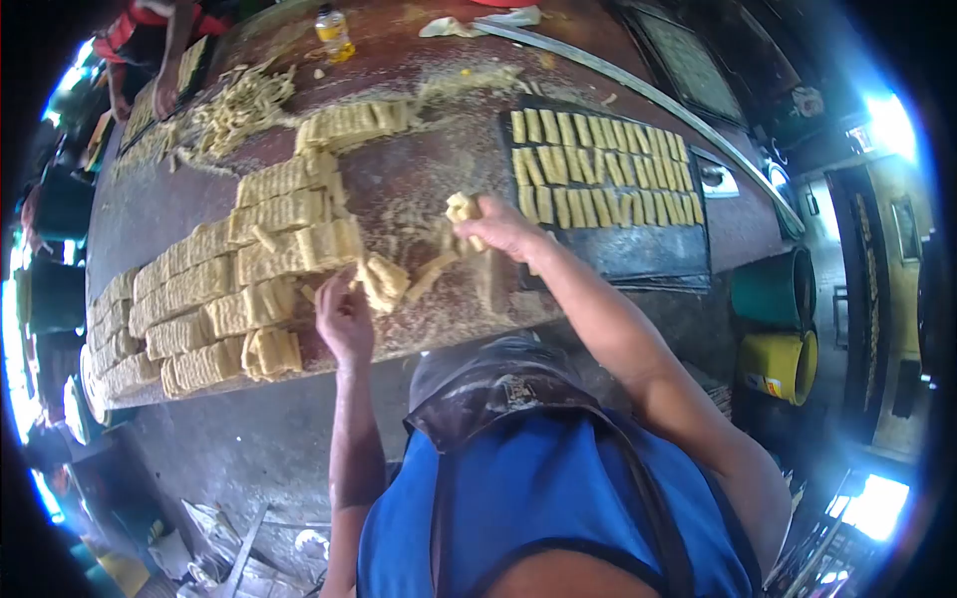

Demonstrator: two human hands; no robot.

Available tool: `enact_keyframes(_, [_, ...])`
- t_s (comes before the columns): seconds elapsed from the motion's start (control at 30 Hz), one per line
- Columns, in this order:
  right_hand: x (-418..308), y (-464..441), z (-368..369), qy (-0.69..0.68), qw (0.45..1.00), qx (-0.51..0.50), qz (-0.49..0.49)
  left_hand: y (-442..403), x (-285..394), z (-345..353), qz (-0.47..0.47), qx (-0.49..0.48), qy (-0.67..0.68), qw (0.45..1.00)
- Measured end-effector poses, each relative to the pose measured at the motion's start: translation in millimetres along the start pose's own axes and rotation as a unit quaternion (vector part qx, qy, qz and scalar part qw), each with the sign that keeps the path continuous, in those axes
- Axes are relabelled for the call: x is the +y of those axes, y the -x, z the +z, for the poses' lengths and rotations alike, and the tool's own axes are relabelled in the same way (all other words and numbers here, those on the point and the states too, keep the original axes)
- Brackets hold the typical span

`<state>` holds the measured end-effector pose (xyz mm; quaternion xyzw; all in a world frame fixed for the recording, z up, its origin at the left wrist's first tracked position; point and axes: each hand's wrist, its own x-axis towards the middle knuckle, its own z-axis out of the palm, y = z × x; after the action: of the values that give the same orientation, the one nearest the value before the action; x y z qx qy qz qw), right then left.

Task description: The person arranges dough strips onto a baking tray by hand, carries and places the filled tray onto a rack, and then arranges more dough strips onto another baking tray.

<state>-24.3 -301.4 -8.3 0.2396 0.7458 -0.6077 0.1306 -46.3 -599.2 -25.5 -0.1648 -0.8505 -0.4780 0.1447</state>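
My right hand (498, 229) is closed around a small bunch of pale yellow dough strips (463, 208), held over the floury table. To the left, my left hand (345, 317) has its fingers curled and pinched at the edge of a loose clump of dough strips (383, 283). Beside that hand, stacked rows of cut dough strips (221, 313) cover the table's near left part. On the right lies a dark baking tray (638, 255) with three rows of dough strips set side by side; its near part is bare metal.
At the far left another person's hand (164, 100) is by a tray, next to a heap of loose dough strips (244, 105). A bottle of yellow liquid (334, 34) stands at the back. A long metal strip (638, 85) runs behind the tray. Green (773, 289) and yellow buckets (778, 366) stand right.
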Motion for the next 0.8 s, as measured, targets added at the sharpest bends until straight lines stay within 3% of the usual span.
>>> enact_keyframes(0.03, [7.9, 15.1, -25.1, 0.031, 0.999, 0.040, -0.006, 2.8, 11.3, 1.3, -0.036, 0.018, 0.016, 0.999])
enact_keyframes(0.1, [21.0, 49.4, -70.0, -0.070, 0.996, 0.047, 0.009, 11.4, 14.9, 22.2, -0.028, 0.017, 0.017, 0.999])
enact_keyframes(0.17, [40.8, 73.8, -103.2, 0.041, 0.995, 0.089, -0.006, 19.1, 45.2, 46.5, -0.022, 0.010, 0.045, 0.999])
enact_keyframes(0.2, [69.1, 69.1, -116.2, 0.127, 0.986, 0.109, -0.023, 22.8, 66.2, 61.1, -0.071, -0.049, 0.070, 0.994])
enact_keyframes(0.23, [70.6, 77.2, -119.2, 0.116, 0.987, 0.108, -0.026, 25.4, 85.2, 76.5, -0.119, -0.108, 0.093, 0.983])
enact_keyframes(0.3, [70.0, 91.8, -119.1, 0.193, 0.967, 0.163, -0.020, 34.1, 120.8, 112.2, -0.021, -0.132, 0.070, 0.989])
enact_keyframes(0.4, [65.8, 106.4, -116.4, 0.246, 0.951, 0.186, -0.021, 41.4, 164.3, 148.0, 0.010, -0.222, 0.029, 0.975])
enact_keyframes(0.43, [61.8, 110.7, -117.8, 0.263, 0.945, 0.192, -0.025, 44.5, 172.7, 155.5, -0.020, -0.264, 0.024, 0.964])
enact_keyframes(0.5, [75.1, 101.0, -121.2, 0.267, 0.940, 0.210, -0.038, 51.6, 172.6, 172.1, 0.080, -0.246, -0.014, 0.966])
enact_keyframes(0.67, [89.6, 94.9, -135.0, 0.177, 0.969, 0.160, -0.054, 61.3, 165.3, 186.6, 0.128, -0.263, -0.072, 0.953])
enact_keyframes(0.8, [83.0, 105.2, -135.9, 0.184, 0.965, 0.182, -0.038, 52.3, 172.6, 184.8, 0.164, -0.274, -0.099, 0.943])
